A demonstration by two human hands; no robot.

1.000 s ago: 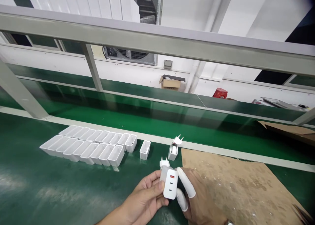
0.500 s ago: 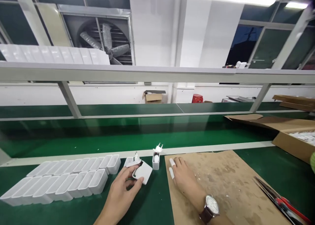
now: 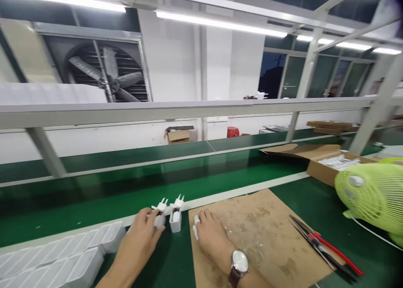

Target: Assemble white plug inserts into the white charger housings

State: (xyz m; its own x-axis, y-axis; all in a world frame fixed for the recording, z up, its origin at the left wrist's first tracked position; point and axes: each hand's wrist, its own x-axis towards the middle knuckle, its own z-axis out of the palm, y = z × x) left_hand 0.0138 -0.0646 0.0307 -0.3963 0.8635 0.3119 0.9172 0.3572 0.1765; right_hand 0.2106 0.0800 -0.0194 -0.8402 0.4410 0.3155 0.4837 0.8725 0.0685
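My left hand (image 3: 140,235) is closed around a small white plastic case (image 3: 159,220), its fingers covering much of it. From the top of that case a white two-pin plug (image 3: 161,205) sticks up. Just right of it stands a matching white case (image 3: 175,223), upright, with another two-pin plug (image 3: 178,201) at its top and a dark part inside. My right hand (image 3: 214,235) lies on the brown cardboard sheet (image 3: 252,242), fingers stretched out and holding nothing. White covers wrap two of its fingers, and a watch (image 3: 239,260) is on the wrist.
Rows of empty white cases (image 3: 59,254) stand at left. Red-handled long-nose pliers (image 3: 317,242) lie across the cardboard's right edge. Beyond are a green fan (image 3: 371,191) with a cable and an open carton (image 3: 324,172) of white parts. A shelf rail (image 3: 176,111) crosses above.
The view has swung right, bringing the green fan in. My left hand has turned and moved to the case beside the standing one; the square white piece it held no longer shows. My right hand stays put.
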